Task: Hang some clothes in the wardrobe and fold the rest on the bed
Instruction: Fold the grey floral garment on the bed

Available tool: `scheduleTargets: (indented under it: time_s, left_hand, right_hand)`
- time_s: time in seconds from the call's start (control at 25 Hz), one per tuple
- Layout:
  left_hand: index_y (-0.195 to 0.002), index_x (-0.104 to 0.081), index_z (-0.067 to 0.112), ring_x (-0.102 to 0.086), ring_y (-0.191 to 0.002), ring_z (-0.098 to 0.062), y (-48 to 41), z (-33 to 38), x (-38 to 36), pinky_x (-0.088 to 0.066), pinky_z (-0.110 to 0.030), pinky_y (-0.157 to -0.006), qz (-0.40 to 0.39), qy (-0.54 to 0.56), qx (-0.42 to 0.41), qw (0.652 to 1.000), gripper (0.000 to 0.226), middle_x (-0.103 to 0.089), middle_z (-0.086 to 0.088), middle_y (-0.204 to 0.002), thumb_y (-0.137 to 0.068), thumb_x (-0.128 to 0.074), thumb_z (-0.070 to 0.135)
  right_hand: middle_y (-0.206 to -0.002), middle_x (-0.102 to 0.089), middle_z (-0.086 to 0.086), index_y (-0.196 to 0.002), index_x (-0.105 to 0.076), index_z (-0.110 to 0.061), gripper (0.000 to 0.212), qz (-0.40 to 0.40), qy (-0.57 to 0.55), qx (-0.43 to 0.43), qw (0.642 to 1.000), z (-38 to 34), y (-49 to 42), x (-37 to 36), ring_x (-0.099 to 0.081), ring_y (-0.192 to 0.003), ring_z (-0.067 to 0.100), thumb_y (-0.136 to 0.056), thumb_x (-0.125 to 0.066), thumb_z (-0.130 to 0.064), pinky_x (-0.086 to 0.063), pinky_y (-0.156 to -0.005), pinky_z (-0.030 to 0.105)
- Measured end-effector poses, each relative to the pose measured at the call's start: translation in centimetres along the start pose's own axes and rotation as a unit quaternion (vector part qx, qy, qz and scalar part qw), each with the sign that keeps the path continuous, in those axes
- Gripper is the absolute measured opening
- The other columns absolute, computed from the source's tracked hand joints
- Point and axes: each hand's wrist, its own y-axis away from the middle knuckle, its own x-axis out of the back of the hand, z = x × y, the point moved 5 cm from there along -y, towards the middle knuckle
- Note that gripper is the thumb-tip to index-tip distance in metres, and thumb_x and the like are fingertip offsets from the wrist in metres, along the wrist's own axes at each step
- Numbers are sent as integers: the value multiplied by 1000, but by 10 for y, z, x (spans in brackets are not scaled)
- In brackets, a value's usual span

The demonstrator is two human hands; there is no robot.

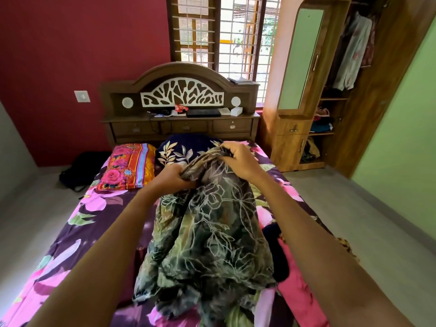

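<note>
Seemingly mid-sorting, both hands, left hand [173, 177] and right hand [238, 159], grip the floral garment [210, 232] bunched at frame centre over the bed [77, 223]; next, find its shoulders.

The garment [212, 232] is thin, soft printed cloth, the sheet [94, 220] smooth cloth, the pillow [127, 166] shinier, satin-like cloth, and the headboard [118, 100] and wardrobe [287, 147] brown wood with a low polished sheen.

White square switch plate [82, 96] on dark red wall [70, 43]. Black fabric backpack [80, 169] slumped on grey floor [35, 220] below. Wood-framed barred window [219, 31] at rear. Flat black rectangular device [203, 112] and small white box [236, 111], close together, on brown wooden headboard shelf [118, 119].
</note>
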Motion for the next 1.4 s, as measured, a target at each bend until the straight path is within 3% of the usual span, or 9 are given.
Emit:
scheduleTargets:
  time_s: [0.28, 0.4, 0.52, 0.64, 0.84, 1.04, 1.2, 1.28, 1.4]
  left_hand:
    - [-73, -55, 13, -50, -51, -4, -4, -45, -12, -40, -18, -51, 27, 205, 55, 977, 24, -54, 1, -63, -96, -49, 9]
    - [-66, -52, 13, -47, -43, 4, -9, -12, 3, -37, -17, -50, 60, 225, -7, 972, 29, -52, 11, -46, -94, -50, 5]
    - [-73, -63, 12, -56, -55, -1, -13, 32, 18, -47, -21, -58, 24, 204, -83, 975, 15, -61, 9, -59, -85, -64, 3]
    - [-82, -69, 8, -62, -67, -10, -9, 68, 13, -50, -19, -62, -54, 164, -167, 971, 11, -68, -4, -72, -74, -76, 6]
    - [-70, -69, 25, -53, -53, -3, -9, 24, -6, -41, -16, -50, -104, 145, -112, 978, 16, -60, 7, -56, -66, -83, 18]
    - [-86, -67, 19, -40, -37, 0, -7, -31, -2, -33, -16, -39, -107, -38, 17, 993, 12, -53, 10, -46, -91, -60, 11]
    - [-97, -54, 15, -64, -81, -30, -31, 11, 0, -50, -33, -64, 34, -73, -24, 996, 18, -64, -18, -96, -93, -43, 1]
    - [-107, -50, 24, -55, -109, -31, -36, 47, -16, -49, -42, -88, -13, 32, -74, 997, 28, -57, -16, -118, -96, -38, 2]
    - [-128, -37, 27, -57, -109, -14, -28, 69, -27, -54, -28, -81, -73, 277, -67, 956, 33, -56, 0, -124, -100, -42, 12]
  right_hand:
    - [-86, -65, 0, -96, -62, -9, 7, 225, -89, -133, 961, 43, 4, 52, -63, -79, 9, -92, -59, -12, -54, -75, 26]
    - [-112, -62, 9, -120, -54, -11, 38, 135, 117, -231, 956, 64, 6, 53, -60, -103, 22, -85, -69, -16, -52, -88, 38]
    - [-137, -48, 3, -140, -37, -23, 80, -107, 14, -220, 970, 49, 15, 16, -44, -126, 17, -73, -81, -22, -39, -104, 34]
    - [-119, -61, 2, -123, -54, -22, 54, -206, -116, -163, 958, 18, 15, -19, -54, -116, 15, -75, -79, -25, -42, -101, 33]
    - [-62, -62, -13, -75, -69, -13, 17, -305, 33, -154, 939, 24, 15, -25, -51, -63, -1, -83, -72, -27, -37, -69, 21]
    - [-101, -60, 4, -94, -70, -14, 14, -283, -181, -309, 890, 37, 33, -5, -67, -80, 11, -89, -63, -24, -57, -75, 29]
    - [-100, -68, 8, -99, -59, -16, 22, -373, -147, -369, 838, 30, 61, -41, -67, -94, 25, -86, -66, -32, -52, -91, 44]
    - [-77, -68, 1, -88, -58, -12, 12, -361, -213, -362, 833, 17, 66, -60, -66, -72, 14, -93, -59, -23, -54, -80, 33]
    - [-86, -72, 7, -102, -63, -6, 25, -159, -418, -398, 801, 21, 52, -49, -68, -79, 17, -97, -49, -27, -54, -81, 32]
